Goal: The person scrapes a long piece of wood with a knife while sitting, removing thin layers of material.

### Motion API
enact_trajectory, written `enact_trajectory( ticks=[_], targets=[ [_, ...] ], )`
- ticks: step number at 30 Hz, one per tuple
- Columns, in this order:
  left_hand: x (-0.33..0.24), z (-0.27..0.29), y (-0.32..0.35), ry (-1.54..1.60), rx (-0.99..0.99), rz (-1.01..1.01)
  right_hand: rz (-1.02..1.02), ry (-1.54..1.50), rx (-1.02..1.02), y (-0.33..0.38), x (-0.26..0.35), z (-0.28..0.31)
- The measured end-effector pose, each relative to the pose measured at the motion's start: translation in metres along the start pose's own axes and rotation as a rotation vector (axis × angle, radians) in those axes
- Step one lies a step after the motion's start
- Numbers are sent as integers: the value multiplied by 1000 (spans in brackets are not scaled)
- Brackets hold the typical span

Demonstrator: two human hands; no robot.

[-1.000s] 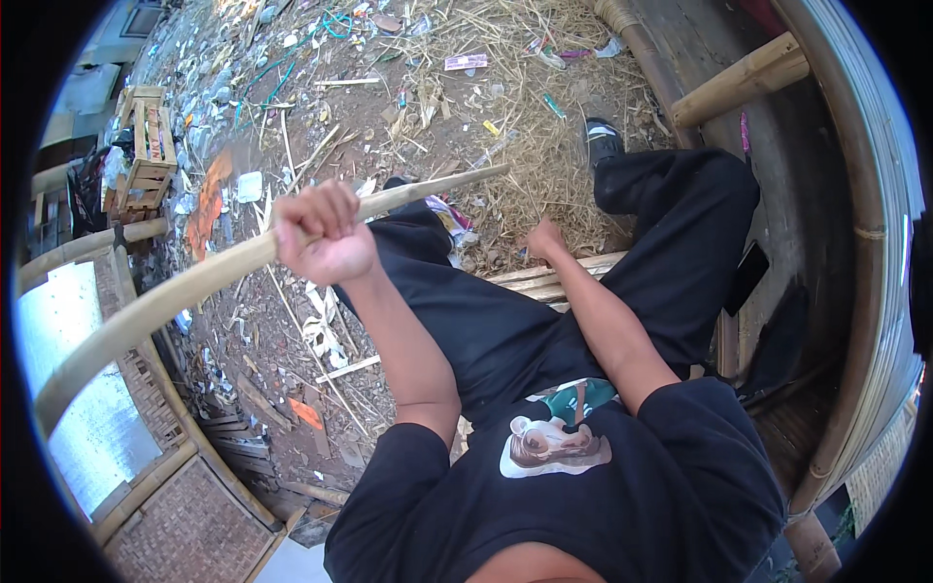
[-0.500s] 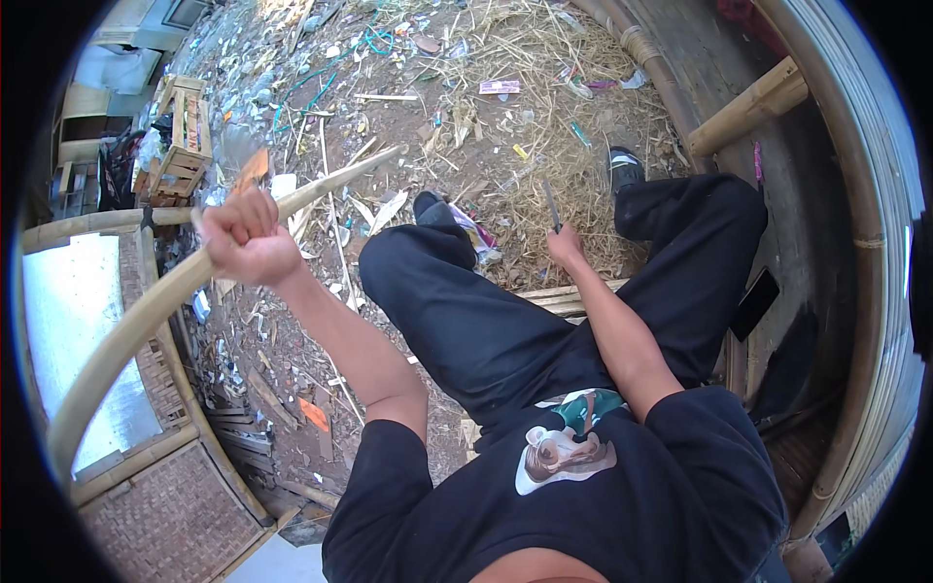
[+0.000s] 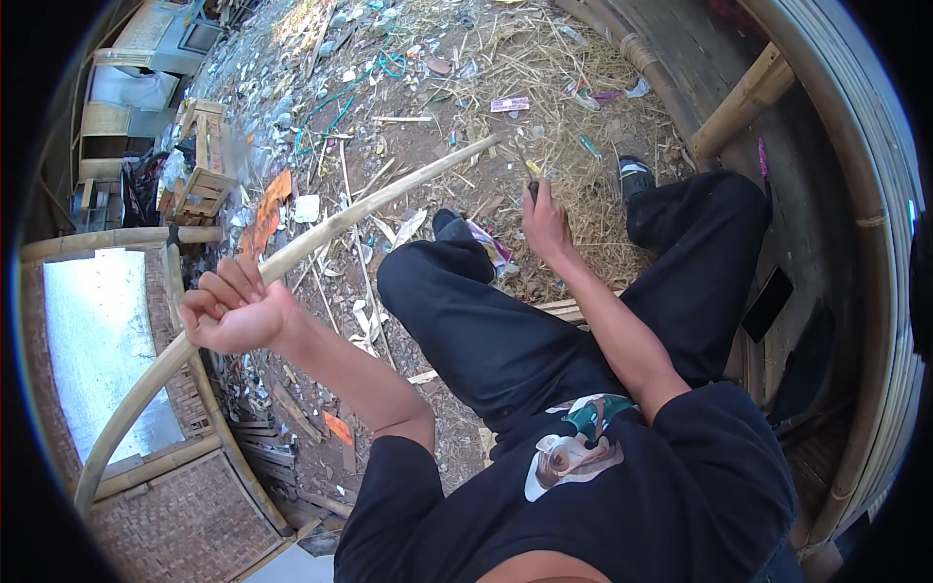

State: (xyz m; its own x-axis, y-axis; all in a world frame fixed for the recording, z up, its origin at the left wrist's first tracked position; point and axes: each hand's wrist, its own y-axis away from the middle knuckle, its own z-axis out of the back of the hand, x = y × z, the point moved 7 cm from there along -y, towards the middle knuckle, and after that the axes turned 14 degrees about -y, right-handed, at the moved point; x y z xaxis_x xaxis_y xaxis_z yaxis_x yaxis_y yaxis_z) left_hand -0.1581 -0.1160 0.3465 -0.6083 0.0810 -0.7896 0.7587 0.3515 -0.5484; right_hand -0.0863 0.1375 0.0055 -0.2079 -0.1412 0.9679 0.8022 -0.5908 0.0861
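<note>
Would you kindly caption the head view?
Seated person, left hand gripping a long bamboo strip, right hand holding a small tool.

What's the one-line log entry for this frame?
left hand: gripping long bamboo pole | right hand: holds small dark tool, kind unclear | posture: seated, legs apart | ground: straw, scraps

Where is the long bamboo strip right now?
In the head view, the bamboo strip runs diagonally across the left half, gripped by the left hand, its far tip above the litter-strewn ground near the right hand.
</note>
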Motion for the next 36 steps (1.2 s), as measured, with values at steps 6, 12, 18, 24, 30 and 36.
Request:
enact_trajectory(
  ticks=[6, 12, 18, 24, 30, 36],
  targets=[
    [-27, 30, -9, 31, -26, 93, -24, 1, 54, -20, -8, -11],
    [-5, 42, -1, -76, -113, 142, -164, 256, -3, -22, -81, -15],
    [-5, 53, -3, -119, -213, 142, 66, 44, 168, 18, -12, -44],
    [-11, 66, -8, -235, -206, 149, -35, 338, 115, -2, -99, -24],
    [3, 81, -8, -150, -197, 196, -156, 143, 23, 6, -67, -23],
    [-8, 74, -15, -192, -161, 151, 176, 180, 191, 18, -22, -43]
  ],
)
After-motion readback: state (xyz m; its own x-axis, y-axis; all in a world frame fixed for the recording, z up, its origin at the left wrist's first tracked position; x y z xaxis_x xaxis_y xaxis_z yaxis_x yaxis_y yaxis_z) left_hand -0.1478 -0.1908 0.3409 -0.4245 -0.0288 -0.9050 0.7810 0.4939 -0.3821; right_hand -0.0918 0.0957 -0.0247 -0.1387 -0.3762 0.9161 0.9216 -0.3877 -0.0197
